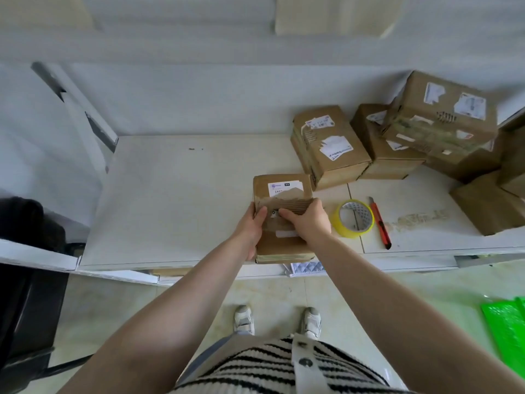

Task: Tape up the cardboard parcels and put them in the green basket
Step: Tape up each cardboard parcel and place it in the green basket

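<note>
Both hands (284,223) cover parcel (281,211) middle | green basket (508,328) cut off

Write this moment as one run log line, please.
left hand: grips parcel | right hand: holds parcel top | tape, knife: on table, untouched | basket: on floor

A flat brown cardboard parcel (279,217) with a torn white label lies at the bench's front edge, gripped at both sides. A roll of yellow tape (355,218) lies flat just right of it. More brown parcels (397,140) with torn labels are piled at the back right. A corner of the green basket (507,328) shows on the floor, lower right
</note>
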